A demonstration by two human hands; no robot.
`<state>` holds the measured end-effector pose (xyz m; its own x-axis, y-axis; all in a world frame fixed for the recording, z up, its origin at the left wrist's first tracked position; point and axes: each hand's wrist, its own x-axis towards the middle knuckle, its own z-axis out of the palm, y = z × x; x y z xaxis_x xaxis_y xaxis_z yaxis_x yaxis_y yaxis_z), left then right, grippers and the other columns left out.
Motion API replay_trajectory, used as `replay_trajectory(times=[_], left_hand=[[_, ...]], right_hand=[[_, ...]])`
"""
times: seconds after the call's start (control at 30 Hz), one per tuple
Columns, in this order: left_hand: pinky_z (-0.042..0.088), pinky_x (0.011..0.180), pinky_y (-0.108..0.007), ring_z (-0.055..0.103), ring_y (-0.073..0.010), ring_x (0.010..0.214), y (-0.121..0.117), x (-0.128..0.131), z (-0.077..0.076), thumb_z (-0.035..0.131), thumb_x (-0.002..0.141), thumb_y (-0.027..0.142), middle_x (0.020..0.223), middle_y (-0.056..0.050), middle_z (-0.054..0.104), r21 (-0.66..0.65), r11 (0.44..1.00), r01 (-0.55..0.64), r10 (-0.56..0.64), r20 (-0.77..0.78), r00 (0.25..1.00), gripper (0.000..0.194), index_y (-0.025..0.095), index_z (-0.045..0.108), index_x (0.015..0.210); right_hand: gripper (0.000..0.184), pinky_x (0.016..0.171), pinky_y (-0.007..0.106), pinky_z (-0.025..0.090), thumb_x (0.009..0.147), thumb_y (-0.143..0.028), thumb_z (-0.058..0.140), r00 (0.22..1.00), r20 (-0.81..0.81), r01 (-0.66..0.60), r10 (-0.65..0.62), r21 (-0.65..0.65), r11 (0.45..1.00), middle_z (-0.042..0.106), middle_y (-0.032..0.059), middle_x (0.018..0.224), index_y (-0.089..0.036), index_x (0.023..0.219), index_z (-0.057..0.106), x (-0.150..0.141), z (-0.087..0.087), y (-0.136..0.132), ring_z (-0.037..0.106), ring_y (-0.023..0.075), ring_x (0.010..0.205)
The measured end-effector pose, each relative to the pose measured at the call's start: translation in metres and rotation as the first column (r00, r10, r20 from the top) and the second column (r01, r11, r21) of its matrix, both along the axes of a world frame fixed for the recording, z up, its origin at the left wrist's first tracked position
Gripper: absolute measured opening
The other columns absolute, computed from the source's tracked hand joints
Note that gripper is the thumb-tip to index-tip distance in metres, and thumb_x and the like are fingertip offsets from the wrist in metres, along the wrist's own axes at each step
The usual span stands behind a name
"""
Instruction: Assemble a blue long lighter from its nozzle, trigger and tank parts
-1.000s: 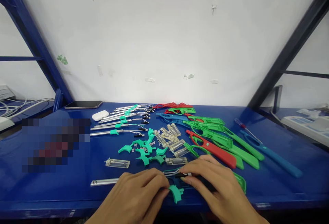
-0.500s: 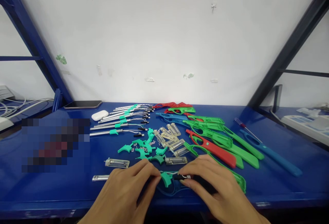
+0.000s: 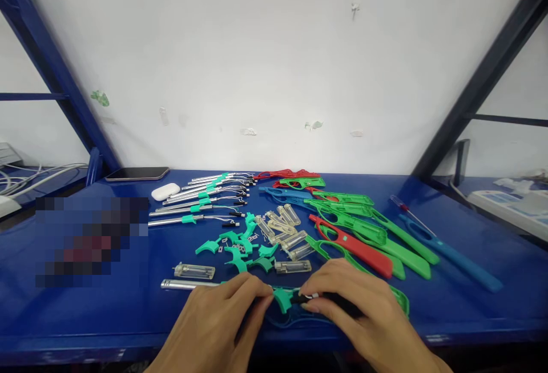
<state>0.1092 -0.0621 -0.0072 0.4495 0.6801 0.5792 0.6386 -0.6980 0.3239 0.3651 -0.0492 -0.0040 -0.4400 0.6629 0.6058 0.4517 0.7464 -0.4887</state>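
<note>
Teal curved piece [image 3: 282, 301] is pinched by the left hand [image 3: 220, 316], while the right hand [image 3: 363, 307] grasps a black part [image 3: 298, 299].

Shiny metal tube [image 3: 188, 284], smooth plas. curved pc [image 3: 282, 300], see-thru plas. case [image 3: 293, 267], glossy tabletop [image 3: 107, 310]

Wall [image 3: 274, 65] is lit pretty bright mid-frame, corners kinda dimmed. Edges are stretched wide-angle style, and the worktop [image 3: 94, 319] is partly hidden at left by a chunky pixelated patch [image 3: 92, 242].

Teal curved trigger [image 3: 282, 300] just left of black piece [image 3: 298, 299]; silver tube [image 3: 188, 284] pointing left; blue shell [image 3: 295, 323] beneath, partly hidden
</note>
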Motion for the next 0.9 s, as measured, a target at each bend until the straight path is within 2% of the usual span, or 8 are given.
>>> replay_trajectory(times=[0.37,0.53,0.6,0.77,0.9], left_hand=[[0.053,0.060,-0.019,0.077,-0.0110,0.068,-0.0042,0.0028,-0.0002,0.056,0.107,0.020,0.084,0.010,0.078,-0.059,0.998,-0.012,0.020,0.127,0.992,0.014,0.030,0.065,0.109],[0.045,0.047,-0.020,0.058,-0.0083,0.044,-0.0049,0.0022,-0.0023,0.059,0.106,0.020,0.068,0.011,0.069,-0.087,0.996,-0.025,0.033,0.092,0.995,0.011,0.028,0.067,0.107],[0.042,0.045,-0.021,0.054,-0.0086,0.042,-0.0051,0.0018,-0.0038,0.059,0.105,0.020,0.063,0.011,0.065,-0.093,0.995,-0.031,0.039,0.082,0.996,0.011,0.028,0.068,0.105],[0.044,0.048,-0.019,0.058,-0.0084,0.046,-0.0049,0.0009,-0.0081,0.062,0.103,0.021,0.067,0.011,0.070,-0.106,0.994,-0.032,0.039,0.067,0.997,0.010,0.028,0.068,0.098],[0.048,0.053,-0.017,0.064,-0.0071,0.049,-0.0038,-0.0004,-0.0053,0.061,0.102,0.020,0.073,0.012,0.074,-0.108,0.994,-0.030,0.038,0.071,0.997,0.013,0.028,0.068,0.095]], right_hand=[[0.017,0.085,0.020,0.055,0.102,-0.020,0.075,0.999,-0.028,-0.030,0.029,-0.067,0.997,0.080,-0.0087,0.100,-0.032,0.113,0.072,0.0032,-0.0034,0.0011,0.074,0.0099,0.089],[0.015,0.083,0.019,0.055,0.102,-0.022,0.075,0.998,-0.062,-0.039,0.032,-0.114,0.993,0.080,-0.0092,0.098,-0.033,0.111,0.073,0.0056,-0.0044,0.0005,0.074,0.0101,0.088],[0.013,0.082,0.019,0.056,0.102,-0.023,0.075,0.997,-0.073,-0.035,0.025,-0.139,0.990,0.080,-0.0090,0.097,-0.033,0.109,0.073,0.0058,-0.0045,0.0002,0.075,0.0103,0.088],[0.008,0.083,0.017,0.056,0.102,-0.027,0.076,0.995,-0.095,-0.006,-0.008,-0.140,0.990,0.081,-0.0090,0.096,-0.033,0.106,0.075,0.0046,-0.0032,-0.0001,0.076,0.0099,0.087],[0.004,0.081,0.011,0.055,0.099,-0.034,0.079,0.990,-0.112,0.070,-0.083,-0.111,0.991,0.083,-0.0133,0.093,-0.035,0.102,0.077,0.0024,0.0005,0.0002,0.077,0.0065,0.081]])
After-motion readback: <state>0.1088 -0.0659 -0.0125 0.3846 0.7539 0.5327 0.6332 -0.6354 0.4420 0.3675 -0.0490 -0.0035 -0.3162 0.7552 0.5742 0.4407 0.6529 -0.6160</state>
